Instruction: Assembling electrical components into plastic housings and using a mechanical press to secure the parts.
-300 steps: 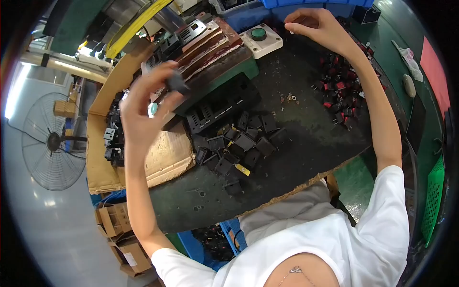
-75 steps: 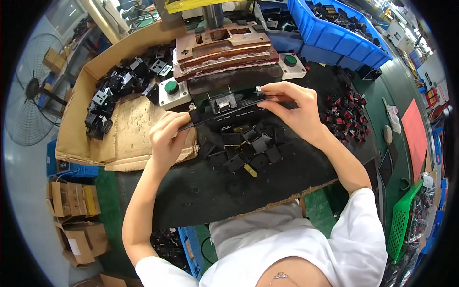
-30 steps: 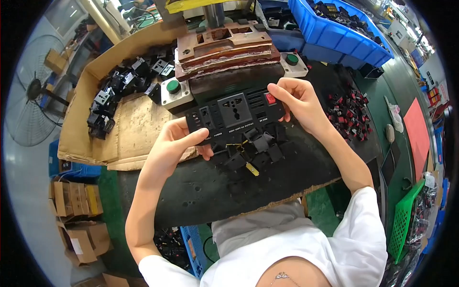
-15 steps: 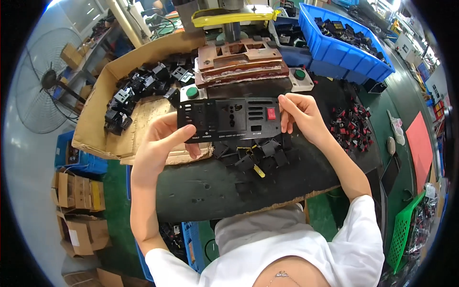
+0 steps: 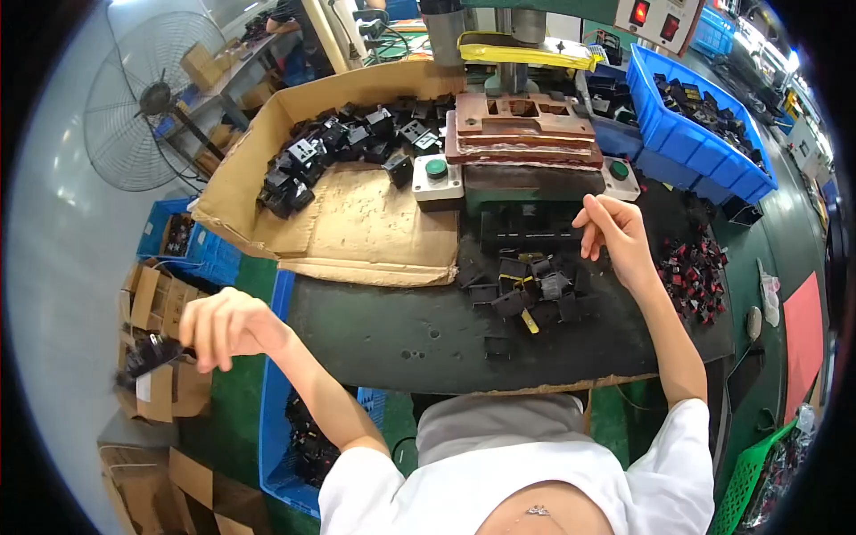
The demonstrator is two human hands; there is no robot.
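My left hand (image 5: 230, 328) reaches far out to the left, past the table, its fingers curled at the near end of a black panel (image 5: 150, 357). That panel is partly smeared and hangs over the cardboard boxes on the floor. Over the table, my right hand (image 5: 613, 234) has loosely bent fingers with nothing visible in them. Close to its left lies another dark panel (image 5: 530, 234), in front of the press. Just nearer to me is a heap of black plastic housings (image 5: 535, 292), with some yellow pieces among them.
A press with a layered red-brown die (image 5: 526, 134) stands at the back between two green buttons (image 5: 436, 168) (image 5: 619, 169). An open carton (image 5: 227, 183) holds several black socket parts. Red-and-black switches (image 5: 695, 281) lie at right. A blue bin (image 5: 695, 134) stands behind them.
My left hand has swung far left and down with the black panel. The right hand has let go of it and stays over the table. The view has shifted left.
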